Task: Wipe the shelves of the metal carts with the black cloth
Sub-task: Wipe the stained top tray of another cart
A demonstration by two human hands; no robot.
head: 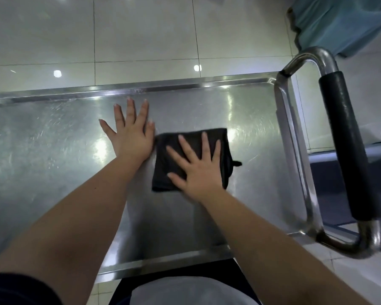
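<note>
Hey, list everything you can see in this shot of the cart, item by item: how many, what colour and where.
metal shelf: one, silver, raised rim, fills the middle of the view
black cloth: one, black, folded, flat on the shelf right of centre
cart handle: one, silver tube, at the shelf's right end
grip: one, black, around the handle's bar
floor tiles: several, pale and glossy, beyond the shelf
fabric cover: one, teal, top right corner
dark blue surface: one, right edge behind the handle; cannot tell what it is
left hand: one, flat on bare shelf beside the cloth, fingers spread
right hand: one, flat on the cloth, fingers straight
</note>
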